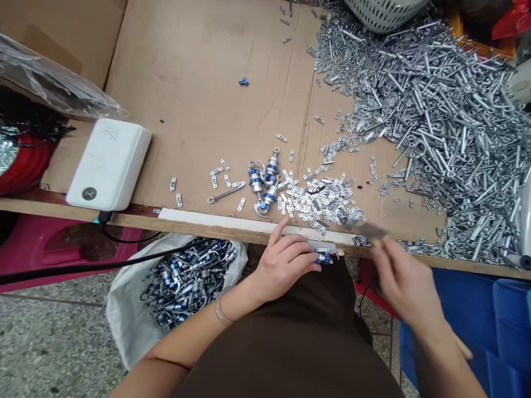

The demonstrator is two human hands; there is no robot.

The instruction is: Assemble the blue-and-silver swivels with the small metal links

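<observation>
A blue-and-silver metal fitting (324, 258) sits at the front edge of the worktop (207, 110), its long axis seeming to run along that edge, clenched in the grip of the left hand (282, 262). The right hand (404, 282), blurred, is nearer the small punched metal strips (319, 202), off to the fitting's right; whether its grip is closed or released cannot be told.

Blue-banded metal fitting (323, 258) in the left hand (284, 262), at the board edge (207, 231)
</observation>
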